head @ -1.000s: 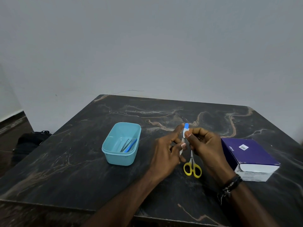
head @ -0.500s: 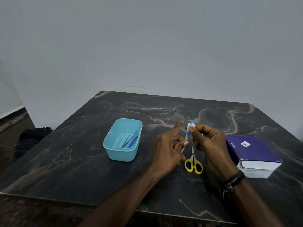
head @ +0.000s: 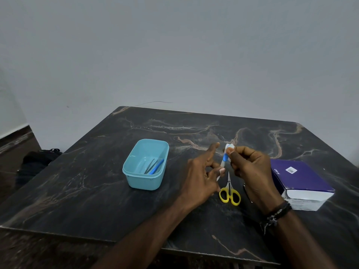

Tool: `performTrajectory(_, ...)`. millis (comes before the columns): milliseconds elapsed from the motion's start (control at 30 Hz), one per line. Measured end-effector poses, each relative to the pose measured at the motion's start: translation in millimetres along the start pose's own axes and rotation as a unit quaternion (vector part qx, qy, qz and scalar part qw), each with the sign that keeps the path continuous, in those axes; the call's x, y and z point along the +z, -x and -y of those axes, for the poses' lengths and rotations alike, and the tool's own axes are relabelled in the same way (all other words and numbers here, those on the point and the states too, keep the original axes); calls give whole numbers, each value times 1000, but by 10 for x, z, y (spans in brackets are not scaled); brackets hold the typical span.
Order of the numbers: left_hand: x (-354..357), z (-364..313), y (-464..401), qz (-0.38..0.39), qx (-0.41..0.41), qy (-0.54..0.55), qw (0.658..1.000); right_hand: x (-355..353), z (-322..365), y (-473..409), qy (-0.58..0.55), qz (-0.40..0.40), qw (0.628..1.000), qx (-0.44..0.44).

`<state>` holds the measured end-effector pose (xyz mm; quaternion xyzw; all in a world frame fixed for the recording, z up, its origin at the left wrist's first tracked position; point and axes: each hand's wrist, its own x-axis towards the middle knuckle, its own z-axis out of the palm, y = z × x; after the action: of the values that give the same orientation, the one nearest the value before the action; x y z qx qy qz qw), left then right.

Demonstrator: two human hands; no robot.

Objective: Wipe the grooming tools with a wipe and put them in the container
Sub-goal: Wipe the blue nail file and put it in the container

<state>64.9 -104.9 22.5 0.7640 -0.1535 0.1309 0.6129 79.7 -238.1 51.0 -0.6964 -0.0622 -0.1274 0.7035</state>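
Wipe point(head: 229, 146) pinched on blue tool point(head: 225, 158) by R hand point(head: 250, 171); L hand point(head: 202, 177) pinches tool's lower end.

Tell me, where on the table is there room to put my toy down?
Left of the blue tub the table is bare, and behind it toward the wall. It is crowded between the tub and the purple box, where both hands work over the scissors.

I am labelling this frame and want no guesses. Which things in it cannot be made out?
Head view only:
- Tool: kind unclear; both hands cover its ends.
- Wipe: mostly hidden by right hand.
- Box print: too small.
- Items in container: too small to count.
- Scissors tips: behind left hand.
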Motion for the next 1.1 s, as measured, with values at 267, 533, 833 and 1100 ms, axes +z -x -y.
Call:
performTrajectory(267, -49, 7, -17, -29, 0, 12, 1000, 59, 12, 54, 48, 97, 994, 17)
performTrajectory(533, -11, 16, 8, 13, 1, -16, 1000, -7, 6, 4, -4, 1, 1000, 17)
performTrajectory(833, -66, 9, -14, -20, -7, -7, 1000, 50, 5, 51, 24, 81, 996, 32)
performTrajectory(1100, -39, 53, -19, -2, 19, -62, 998, -32, -70, -28, 5, 23, 999, 43)
